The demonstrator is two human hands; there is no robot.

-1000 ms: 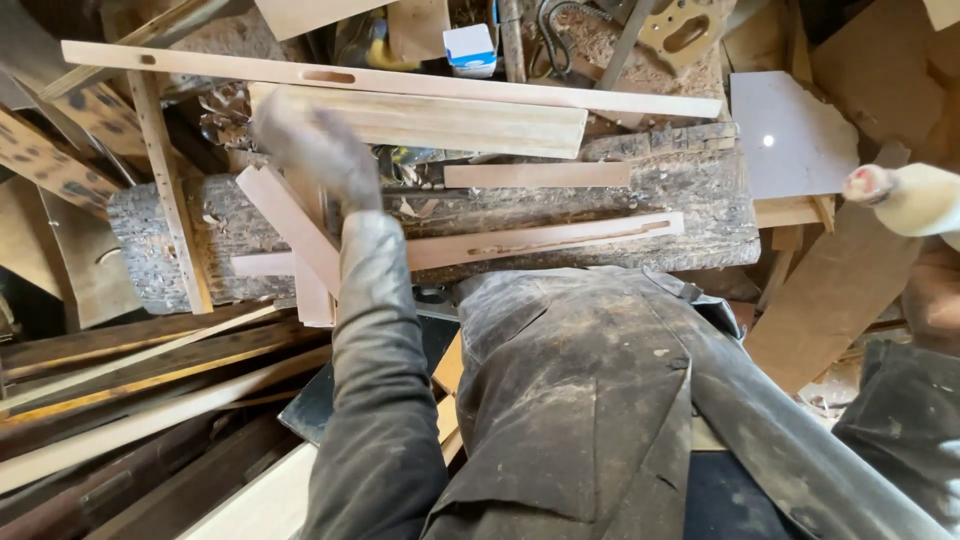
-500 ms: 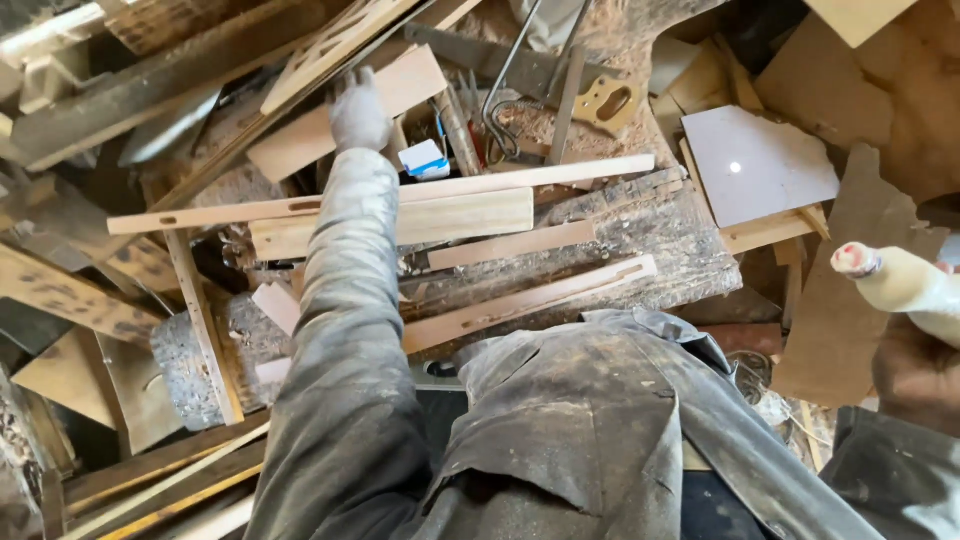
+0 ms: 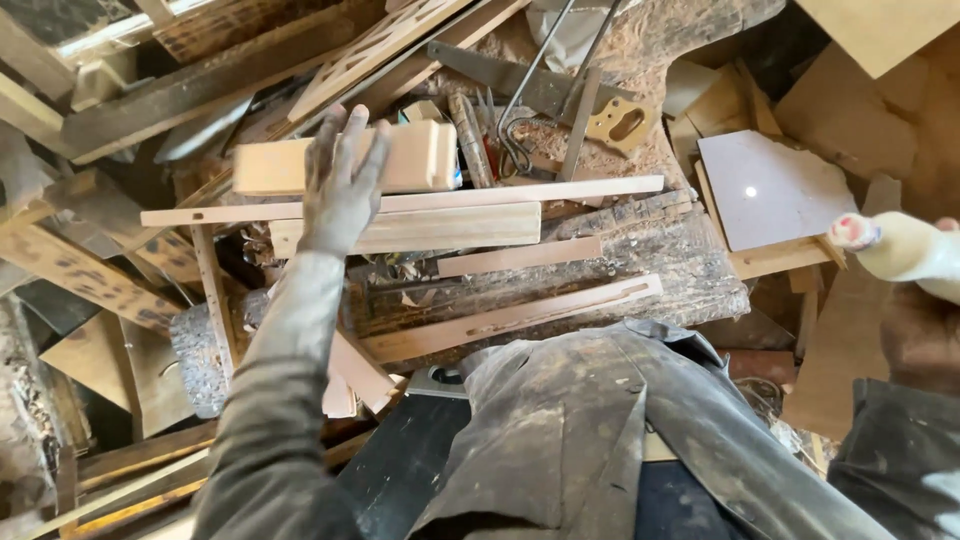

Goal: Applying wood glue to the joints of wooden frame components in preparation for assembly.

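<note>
The left hand covers the middle of the pale wooden block, so whether the fingers actually grip it or just lie on it can't be told. At the right edge of the frame the right hand is half cut off, and the white bottle it holds runs out of the picture. The handsaw blade disappears under planks in the upper middle.

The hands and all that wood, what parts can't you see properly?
- Head view: right hand runs off the frame's right edge; its grip on the pale bottle is unclear.
- Left hand covers the middle of the light wood block; whether it grips is hidden.
- Handsaw blade lies partly under metal rods.
</note>
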